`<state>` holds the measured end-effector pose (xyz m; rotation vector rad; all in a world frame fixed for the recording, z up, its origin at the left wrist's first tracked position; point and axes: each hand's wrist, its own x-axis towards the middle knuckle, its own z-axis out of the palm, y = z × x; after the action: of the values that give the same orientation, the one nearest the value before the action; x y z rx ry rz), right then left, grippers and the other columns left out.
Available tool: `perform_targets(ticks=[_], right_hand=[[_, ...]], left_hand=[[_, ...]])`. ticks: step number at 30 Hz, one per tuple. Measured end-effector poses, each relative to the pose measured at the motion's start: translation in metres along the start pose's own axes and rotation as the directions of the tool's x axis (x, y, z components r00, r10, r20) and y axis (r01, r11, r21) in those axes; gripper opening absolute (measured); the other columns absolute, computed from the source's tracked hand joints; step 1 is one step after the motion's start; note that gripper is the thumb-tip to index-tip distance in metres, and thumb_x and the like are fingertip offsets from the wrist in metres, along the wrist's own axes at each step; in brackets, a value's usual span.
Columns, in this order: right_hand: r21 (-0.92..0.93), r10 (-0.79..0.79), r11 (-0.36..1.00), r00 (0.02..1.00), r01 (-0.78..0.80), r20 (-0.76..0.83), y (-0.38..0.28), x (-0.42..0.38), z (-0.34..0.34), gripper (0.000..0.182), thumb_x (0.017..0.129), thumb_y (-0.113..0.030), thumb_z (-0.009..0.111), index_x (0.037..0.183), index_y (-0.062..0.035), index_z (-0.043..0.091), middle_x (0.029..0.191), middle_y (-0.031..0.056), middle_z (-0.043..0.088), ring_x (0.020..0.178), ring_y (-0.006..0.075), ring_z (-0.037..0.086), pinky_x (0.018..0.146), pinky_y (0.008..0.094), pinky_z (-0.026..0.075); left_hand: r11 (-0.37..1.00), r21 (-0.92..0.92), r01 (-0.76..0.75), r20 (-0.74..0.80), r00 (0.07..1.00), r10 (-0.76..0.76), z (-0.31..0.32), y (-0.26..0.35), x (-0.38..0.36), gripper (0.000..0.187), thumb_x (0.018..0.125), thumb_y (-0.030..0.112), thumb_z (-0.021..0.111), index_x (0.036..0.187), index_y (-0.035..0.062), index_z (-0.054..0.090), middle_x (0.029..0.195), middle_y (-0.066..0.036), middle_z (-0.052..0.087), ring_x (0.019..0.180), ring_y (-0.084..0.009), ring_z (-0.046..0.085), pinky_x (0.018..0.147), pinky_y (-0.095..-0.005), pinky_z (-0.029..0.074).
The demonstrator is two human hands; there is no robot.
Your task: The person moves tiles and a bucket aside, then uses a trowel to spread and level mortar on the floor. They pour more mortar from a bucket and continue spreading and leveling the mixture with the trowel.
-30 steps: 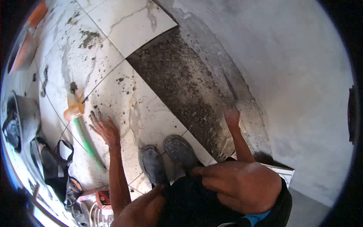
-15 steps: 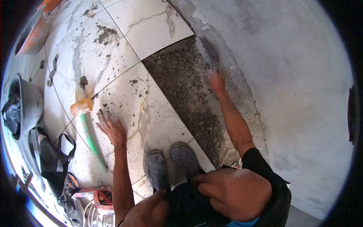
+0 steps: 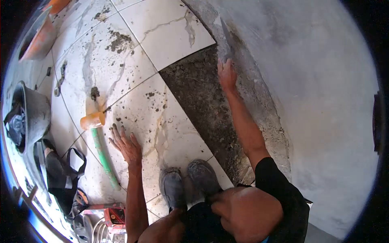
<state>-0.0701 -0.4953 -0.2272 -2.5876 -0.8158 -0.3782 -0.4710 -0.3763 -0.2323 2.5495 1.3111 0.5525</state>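
a thin grey metal blade [image 3: 227, 38] is held in the right hand [image 3: 227, 77], and the rough edge beside the smooth grey wall [image 3: 324, 101] is apparently being scraped. the left hand [image 3: 129, 150] is spread open on white veined tile [image 3: 178, 133]. steady blade control is probably called for.

The left hand [image 3: 128, 149] lies on a dirt-specked tile [image 3: 162, 117] beside a green-handled mallet [image 3: 97, 148].

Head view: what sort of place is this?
Likely a building site, floor tiling underway: marble-look floor tiles stop at a bare rubble strip, a mallet lies on them, and the grey wall looks unpainted.
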Motion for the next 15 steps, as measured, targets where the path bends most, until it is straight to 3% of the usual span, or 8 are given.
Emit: perform_targets(ticks=[2, 3, 5, 6, 9, 11, 15], right_hand=[[-0.019, 0.23, 0.971, 0.92, -0.237, 0.317, 0.01, -0.005, 0.011, 0.045, 0.087, -0.033, 0.045, 0.109, 0.0069, 0.046, 0.084, 0.0232, 0.06, 0.075, 0.0348, 0.06, 0.059, 0.0417, 0.049], [-0.021, 0.231, 0.971, 0.918, -0.237, 0.321, 0.013, -0.007, 0.015, 0.045, 0.087, -0.033, 0.045, 0.109, 0.0069, 0.046, 0.084, 0.0232, 0.06, 0.075, 0.0348, 0.06, 0.059, 0.0417, 0.049], [-0.236, 0.071, 0.972, 0.967, -0.012, 0.245, 0.01, -0.005, 0.019, 0.043, 0.088, -0.033, 0.043, 0.105, 0.0064, 0.046, 0.082, 0.0234, 0.059, 0.071, 0.0336, 0.06, 0.056, 0.0422, 0.049], [-0.236, 0.073, 0.972, 0.966, -0.013, 0.248, 0.006, -0.005, 0.017, 0.043, 0.088, -0.033, 0.043, 0.105, 0.0064, 0.046, 0.082, 0.0234, 0.059, 0.071, 0.0336, 0.06, 0.056, 0.0422, 0.049], [-0.114, 0.112, 0.989, 0.971, -0.089, 0.209, -0.012, 0.004, 0.004, 0.041, 0.088, -0.035, 0.043, 0.1, 0.0042, 0.047, 0.078, 0.0234, 0.059, 0.064, 0.0329, 0.06, 0.052, 0.0425, 0.047], [0.044, -0.05, 0.998, 0.997, 0.053, -0.065, -0.02, 0.01, -0.002, 0.039, 0.088, -0.035, 0.042, 0.096, 0.0034, 0.047, 0.076, 0.0234, 0.058, 0.06, 0.0328, 0.059, 0.049, 0.0429, 0.046], [0.03, 0.044, 0.999, 0.997, -0.046, 0.064, 0.004, 0.006, 0.014, 0.038, 0.088, -0.035, 0.042, 0.09, 0.0023, 0.048, 0.082, 0.0239, 0.057, 0.074, 0.0391, 0.056, 0.061, 0.0458, 0.044]], left_hand=[[1.0, 0.002, 0.007, 0.006, 1.0, -0.007, -0.001, 0.001, 0.001, 0.035, 0.089, 0.022, 0.037, 0.119, 0.003, 0.038, 0.135, -0.015, 0.027, 0.128, -0.031, 0.02, 0.103, -0.0525, 0.007], [1.0, -0.001, 0.008, 0.012, 1.0, -0.008, -0.001, 0.001, 0.001, 0.035, 0.09, 0.022, 0.036, 0.118, 0.0029, 0.039, 0.135, -0.015, 0.027, 0.128, -0.0311, 0.02, 0.103, -0.0526, 0.007], [1.0, -0.003, 0.008, 0.008, 1.0, -0.008, -0.001, 0.002, 0.002, 0.035, 0.09, 0.022, 0.036, 0.118, 0.003, 0.039, 0.135, -0.015, 0.027, 0.128, -0.0313, 0.02, 0.103, -0.0526, 0.006], [1.0, -0.006, 0.006, 0.005, 1.0, -0.006, -0.001, 0.002, 0.001, 0.035, 0.09, 0.023, 0.036, 0.118, 0.003, 0.04, 0.135, -0.015, 0.027, 0.128, -0.0315, 0.02, 0.103, -0.0527, 0.006], [1.0, -0.012, 0.012, 0.018, 1.0, -0.012, -0.001, 0.002, 0.002, 0.035, 0.09, 0.024, 0.037, 0.118, 0.0033, 0.04, 0.136, -0.015, 0.027, 0.128, -0.0315, 0.02, 0.103, -0.0526, 0.006], [1.0, -0.018, 0.011, 0.018, 1.0, -0.011, -0.002, 0.001, 0.001, 0.035, 0.089, 0.024, 0.037, 0.118, 0.0034, 0.04, 0.136, -0.015, 0.026, 0.128, -0.0314, 0.019, 0.103, -0.0526, 0.006], [1.0, -0.004, 0.013, 0.046, 0.999, -0.013, -0.004, 0.002, 0.002, 0.036, 0.087, 0.018, 0.042, 0.119, 0.0025, 0.038, 0.135, -0.018, 0.026, 0.127, -0.0333, 0.021, 0.102, -0.0537, 0.009]])
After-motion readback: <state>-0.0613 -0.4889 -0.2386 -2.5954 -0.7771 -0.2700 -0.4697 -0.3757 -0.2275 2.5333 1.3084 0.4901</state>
